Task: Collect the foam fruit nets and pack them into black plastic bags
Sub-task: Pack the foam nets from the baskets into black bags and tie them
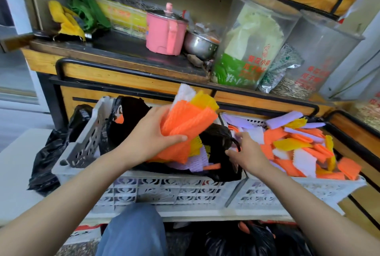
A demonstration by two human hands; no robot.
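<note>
My left hand (151, 134) grips a thick bundle of foam fruit nets (189, 120), mostly orange with yellow and white ones behind, held above an open black plastic bag (131, 115) that lies in the left half of a white plastic crate (164, 190). Purple, yellow and orange nets lie inside the bag. My right hand (245, 151) is at the bag's right rim, its fingers pinching the black handle loop (236, 144). A loose pile of foam nets (304, 150) in orange, yellow, white and purple fills the crate's right half.
A wooden shelf (123, 74) behind the crate carries a pink pot (164, 31), a steel bowl (199, 44) and clear containers (253, 46). More black bags lie at the crate's left (47, 161) and on the floor below (246, 241). My knee (133, 233) is under the crate's front.
</note>
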